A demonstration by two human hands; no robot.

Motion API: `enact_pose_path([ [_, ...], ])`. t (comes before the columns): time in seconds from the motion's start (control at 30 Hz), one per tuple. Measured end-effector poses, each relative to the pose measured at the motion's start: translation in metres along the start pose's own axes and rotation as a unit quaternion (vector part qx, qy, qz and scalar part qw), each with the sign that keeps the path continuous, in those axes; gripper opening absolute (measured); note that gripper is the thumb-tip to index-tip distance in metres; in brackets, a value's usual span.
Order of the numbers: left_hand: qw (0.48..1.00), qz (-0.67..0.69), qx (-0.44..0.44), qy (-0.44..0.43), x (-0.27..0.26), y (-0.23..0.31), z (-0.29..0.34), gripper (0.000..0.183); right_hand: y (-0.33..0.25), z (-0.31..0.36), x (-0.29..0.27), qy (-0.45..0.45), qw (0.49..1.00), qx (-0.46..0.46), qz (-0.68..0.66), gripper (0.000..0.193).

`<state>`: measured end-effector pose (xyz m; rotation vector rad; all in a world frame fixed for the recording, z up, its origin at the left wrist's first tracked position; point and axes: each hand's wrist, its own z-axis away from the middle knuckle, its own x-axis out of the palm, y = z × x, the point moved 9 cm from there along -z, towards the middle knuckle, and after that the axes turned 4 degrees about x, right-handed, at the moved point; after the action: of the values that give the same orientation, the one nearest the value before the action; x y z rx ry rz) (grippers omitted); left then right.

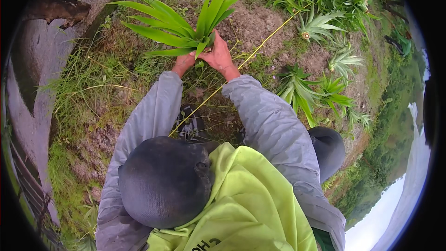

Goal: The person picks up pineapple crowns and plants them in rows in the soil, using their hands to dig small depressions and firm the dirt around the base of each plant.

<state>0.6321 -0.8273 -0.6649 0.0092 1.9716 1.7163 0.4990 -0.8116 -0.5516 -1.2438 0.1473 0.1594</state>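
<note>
In the head view, both forearms reach up from the lower edge and draw together toward the upper middle, where the hands meet low on a spiky-leaved green plant [188,42]. The plant stands ahead of the person, a little left of centre, with its long leaves fanning out to both sides above the wrists and its base down between the hands, close to the ground. The right hand [219,58] comes in from the right with the wrist bent inward, its back turned largely upward; the thumb points left across the base and the fingers curl along the plant's far right side, so the grip looks closed around the lower leaves. The left hand [184,63] comes in lower on the other side, just beside the right thumb; leaves cover most of its fingers, so how tightly it is closed cannot be told. Both arms are extended, the left grey sleeve [147,116] slanting right and the right grey sleeve [272,118] slanting left, passing between the dark left knee [165,183] and dark right knee [328,151]. A yellow line [268,40] runs diagonally just beside the right wrist, and more spiky plants [297,86] lie on the ground to the right.
</note>
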Motion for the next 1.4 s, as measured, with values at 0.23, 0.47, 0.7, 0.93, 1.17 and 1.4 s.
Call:
enact_pose_path([
  [0.23,0.994,0.064,-0.08,-0.03,0.002,0.026,-0.005,0.046,0.002,-0.005,-0.011,-0.082,0.996,-0.001,0.036,0.089],
  [0.47,0.994,0.058,-0.08,-0.037,0.0,0.036,-0.011,0.046,0.004,-0.081,-0.108,-0.084,0.943,0.014,0.322,0.102],
  [0.7,0.99,0.119,-0.076,0.004,0.006,0.022,-0.002,0.044,0.033,-0.111,-0.104,-0.021,0.826,0.138,0.546,0.117],
  [0.93,0.922,0.372,-0.105,-0.003,0.012,-0.007,0.007,0.048,0.046,-0.154,-0.092,-0.069,0.876,-0.007,0.478,0.097],
  [1.17,0.921,0.259,-0.292,-0.017,0.008,0.06,0.023,0.051,0.088,-0.154,-0.11,-0.112,0.898,-0.088,0.416,0.051],
  [1.4,0.895,0.407,-0.169,0.069,0.002,-0.044,0.033,0.052,0.012,-0.152,-0.005,-0.305,0.944,-0.026,0.127,0.056],
])
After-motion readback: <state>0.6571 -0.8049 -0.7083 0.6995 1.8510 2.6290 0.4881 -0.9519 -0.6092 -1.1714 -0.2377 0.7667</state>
